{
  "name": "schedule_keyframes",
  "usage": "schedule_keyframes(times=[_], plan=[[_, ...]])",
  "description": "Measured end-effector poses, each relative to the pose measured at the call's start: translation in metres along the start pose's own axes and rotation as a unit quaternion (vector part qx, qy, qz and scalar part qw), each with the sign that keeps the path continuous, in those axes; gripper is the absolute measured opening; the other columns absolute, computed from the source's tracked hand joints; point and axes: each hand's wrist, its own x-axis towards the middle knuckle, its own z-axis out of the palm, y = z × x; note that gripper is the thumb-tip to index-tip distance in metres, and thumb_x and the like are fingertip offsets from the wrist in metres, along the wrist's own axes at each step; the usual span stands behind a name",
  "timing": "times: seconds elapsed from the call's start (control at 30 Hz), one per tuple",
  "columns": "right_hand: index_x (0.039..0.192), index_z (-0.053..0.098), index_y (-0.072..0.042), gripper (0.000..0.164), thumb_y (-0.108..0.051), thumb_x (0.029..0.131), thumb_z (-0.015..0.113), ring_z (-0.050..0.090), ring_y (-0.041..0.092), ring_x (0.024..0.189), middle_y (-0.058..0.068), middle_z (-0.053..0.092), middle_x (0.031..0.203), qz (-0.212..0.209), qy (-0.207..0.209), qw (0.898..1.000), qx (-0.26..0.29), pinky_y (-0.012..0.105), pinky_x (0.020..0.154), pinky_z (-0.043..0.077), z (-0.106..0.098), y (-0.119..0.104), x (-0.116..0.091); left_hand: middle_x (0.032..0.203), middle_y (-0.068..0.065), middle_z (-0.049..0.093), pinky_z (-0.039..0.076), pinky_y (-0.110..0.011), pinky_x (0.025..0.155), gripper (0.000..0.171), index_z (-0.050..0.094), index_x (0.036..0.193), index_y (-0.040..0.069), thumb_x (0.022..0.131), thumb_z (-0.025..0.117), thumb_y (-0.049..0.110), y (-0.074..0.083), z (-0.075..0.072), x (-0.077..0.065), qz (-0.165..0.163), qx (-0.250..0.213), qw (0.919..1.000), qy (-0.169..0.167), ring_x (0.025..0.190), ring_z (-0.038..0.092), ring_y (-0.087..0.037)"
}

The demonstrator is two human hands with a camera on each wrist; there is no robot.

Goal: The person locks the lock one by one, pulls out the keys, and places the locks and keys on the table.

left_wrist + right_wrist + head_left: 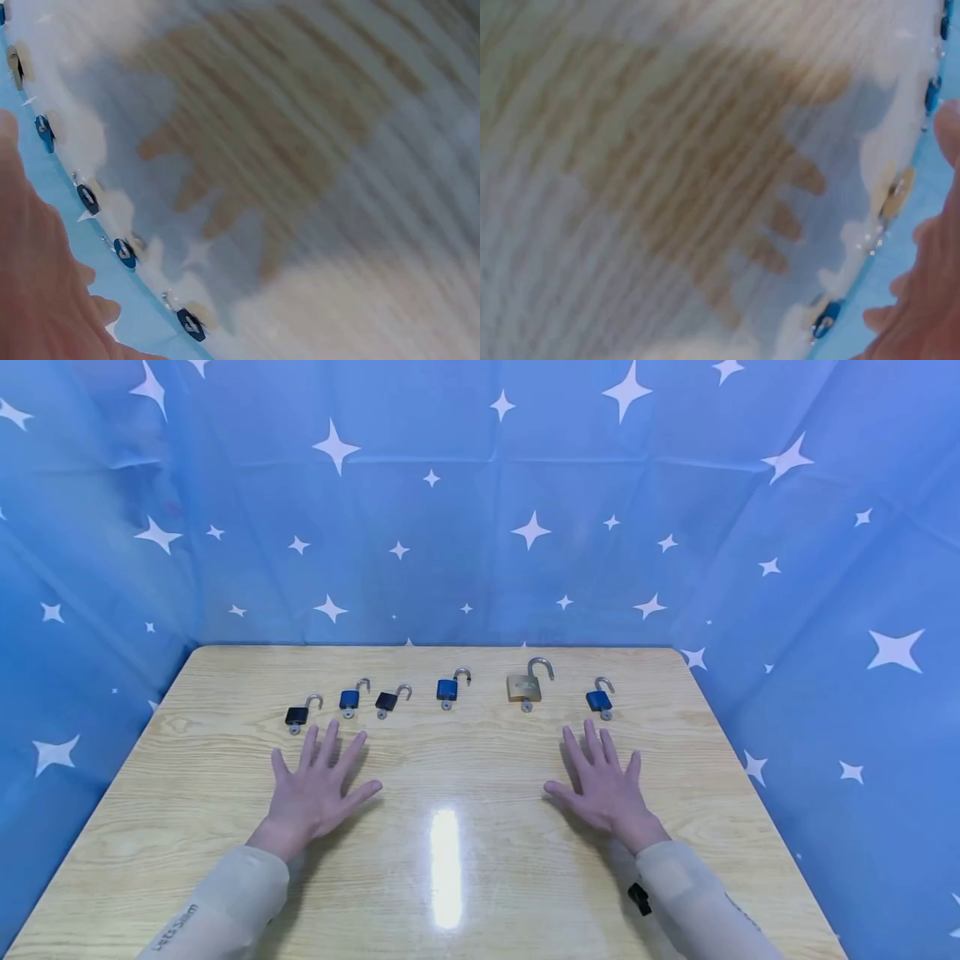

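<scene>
Several padlocks with raised shackles lie in a row near the table's far edge, each with a key at its base. From the left come a black padlock (297,716), a small blue one (349,699), another black padlock (386,701), a blue padlock (447,690), a larger brass padlock (524,687) and a blue padlock (598,700). My left hand (315,789) is spread palm down over the table, just nearer than the leftmost padlocks, holding nothing. Fingers spread, my right hand (606,787) hovers nearer than the rightmost blue padlock and holds nothing.
A pale wood-grain table (480,777) fills the space below the hands. Blue curtains (450,510) with white stars surround its back and sides. A small black object (640,898) shows beside the right sleeve. Light glares off the tabletop between the arms.
</scene>
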Motion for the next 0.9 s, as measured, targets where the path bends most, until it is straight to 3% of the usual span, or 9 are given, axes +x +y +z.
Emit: schedule_keyframes(times=[0.13,0.3,0.47,0.67,0.9], plan=[[0.156,0.021,-0.019,0.086,-0.064,0.090,0.053,0.020,0.043,0.147,0.018,0.016,0.162,-0.015,0.007,1.000,-0.020,0.076,0.107,0.012,-0.008,-0.004,0.003,0.164,-0.015,0.011,0.004,-0.078,0.107,0.086,0.022,0.155,0.030,0.087,0.030,0.081,-0.002,-0.010,0.002,-0.002,0.003,1.0000,-0.008,0.150,0.008,-0.042],[0.150,0.035,-0.011,0.073,-0.052,0.093,0.057,0.041,0.042,0.134,0.021,0.041,0.149,-0.042,0.020,0.998,-0.047,0.065,0.106,0.029,-0.014,-0.007,0.009,0.161,-0.020,0.019,0.010,-0.074,0.109,0.085,0.031,0.153,0.023,0.089,0.027,0.079,-0.005,-0.023,0.007,-0.013,0.018,0.9994,-0.028,0.148,0.013,-0.044],[0.140,0.047,-0.008,0.061,-0.043,0.093,0.062,0.053,0.040,0.120,0.020,0.058,0.130,-0.066,0.037,0.995,-0.069,0.059,0.100,0.039,-0.018,-0.015,0.015,0.154,-0.025,0.033,0.023,-0.071,0.108,0.082,0.035,0.151,0.012,0.094,0.030,0.071,-0.010,-0.036,0.014,-0.019,0.027,0.9989,-0.034,0.141,0.028,-0.049],[0.130,0.057,-0.008,0.047,-0.036,0.093,0.064,0.056,0.038,0.115,0.017,0.063,0.120,-0.081,0.039,0.994,-0.063,0.057,0.099,0.041,-0.023,-0.032,0.024,0.140,-0.030,0.048,0.034,-0.067,0.102,0.073,0.036,0.145,-0.002,0.100,0.039,0.054,-0.023,-0.049,0.024,-0.040,0.045,0.9981,-0.013,0.128,0.044,-0.050],[0.122,0.063,-0.008,0.039,-0.033,0.092,0.066,0.058,0.034,0.109,0.014,0.066,0.113,-0.103,0.048,0.991,-0.071,0.054,0.095,0.043,-0.021,-0.051,0.040,0.107,-0.028,0.065,0.043,-0.062,0.085,0.050,0.059,0.114,-0.010,0.098,0.051,0.037,-0.047,-0.049,0.037,-0.081,0.044,0.9954,0.024,0.100,0.057,-0.045]])
